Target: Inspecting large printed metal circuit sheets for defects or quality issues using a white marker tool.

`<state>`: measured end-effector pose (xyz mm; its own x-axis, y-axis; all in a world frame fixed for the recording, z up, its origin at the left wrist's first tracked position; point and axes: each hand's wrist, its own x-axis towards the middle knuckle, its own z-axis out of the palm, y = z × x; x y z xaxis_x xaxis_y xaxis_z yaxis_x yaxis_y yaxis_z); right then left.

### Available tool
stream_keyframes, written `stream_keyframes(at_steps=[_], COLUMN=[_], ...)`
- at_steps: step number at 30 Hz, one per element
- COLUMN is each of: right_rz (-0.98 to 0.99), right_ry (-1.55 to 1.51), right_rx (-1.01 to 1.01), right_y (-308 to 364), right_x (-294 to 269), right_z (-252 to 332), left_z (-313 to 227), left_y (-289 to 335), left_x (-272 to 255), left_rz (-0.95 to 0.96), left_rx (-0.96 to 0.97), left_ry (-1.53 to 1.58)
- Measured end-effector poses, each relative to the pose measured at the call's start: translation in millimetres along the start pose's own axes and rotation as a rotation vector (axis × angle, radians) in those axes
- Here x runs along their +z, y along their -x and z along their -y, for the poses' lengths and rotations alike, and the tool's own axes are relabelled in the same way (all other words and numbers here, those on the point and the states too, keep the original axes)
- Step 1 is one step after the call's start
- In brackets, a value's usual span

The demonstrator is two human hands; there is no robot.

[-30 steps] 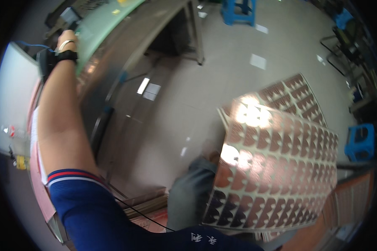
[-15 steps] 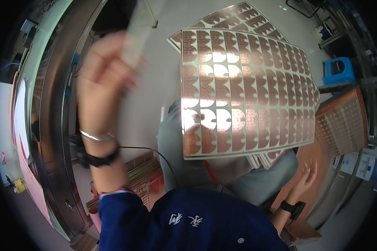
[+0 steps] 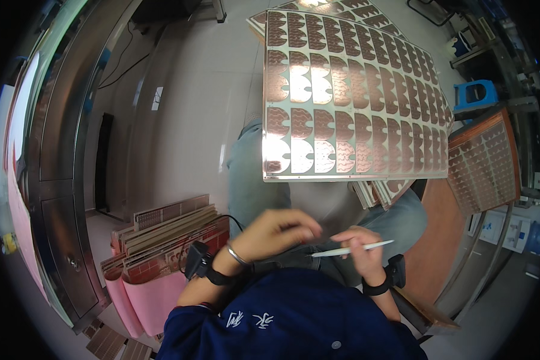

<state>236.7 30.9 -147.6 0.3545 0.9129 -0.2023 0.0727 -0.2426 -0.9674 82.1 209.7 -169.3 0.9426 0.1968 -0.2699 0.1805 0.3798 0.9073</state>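
My right hand [image 3: 366, 253] is closed around a slim white pen-like tool [image 3: 378, 246], held nearly level above my lap. Its dark tip points left. Just beside it, my left hand [image 3: 277, 233] reaches inward with loosely bent fingers, slightly blurred at the ends. No object shows in those fingers. Beyond both hands, a large copper-patterned circuit panel [image 3: 375, 129] lies over my knees, covered in rows of rounded shapes. Light glares off its left part. Another patterned panel [image 3: 366, 15] sticks out from under its far edge, at an angle.
Several panels [image 3: 174, 231] stand on edge at lower left with pink sheeting [image 3: 156, 300]. A metal cabinet [image 3: 60, 174] runs along the left. At right are a wood-framed board with another panel [image 3: 486, 162] and a blue stool [image 3: 475, 94]. A black cable [image 3: 237, 221] trails near my left wrist.
My left hand has come down from the upper left to my lap. My right hand has moved inward from the right and now holds the pen-like tool. The panel appears higher in view.
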Motion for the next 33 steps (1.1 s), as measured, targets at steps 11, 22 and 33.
stream_keyframes(at_steps=[11, 22, 33], right_rz=[-0.417, -0.345, -0.473], right_ry=[-0.140, 0.258, 0.062], right_rx=[-0.180, -0.183, -0.060], right_y=[0.1, -54.9, -65.1], right_x=[-29.6, -9.5, -13.8], right_z=[-20.3, -19.3, -44.5], left_z=[3.2, 27.5, 35.6], left_y=[-50.6, -66.5, -70.8], left_x=[-76.7, -58.6, -63.2], left_rz=[-0.625, -0.440, -0.472], left_rx=[0.305, 0.213, 0.179], left_ry=[0.048, 0.177, 0.223])
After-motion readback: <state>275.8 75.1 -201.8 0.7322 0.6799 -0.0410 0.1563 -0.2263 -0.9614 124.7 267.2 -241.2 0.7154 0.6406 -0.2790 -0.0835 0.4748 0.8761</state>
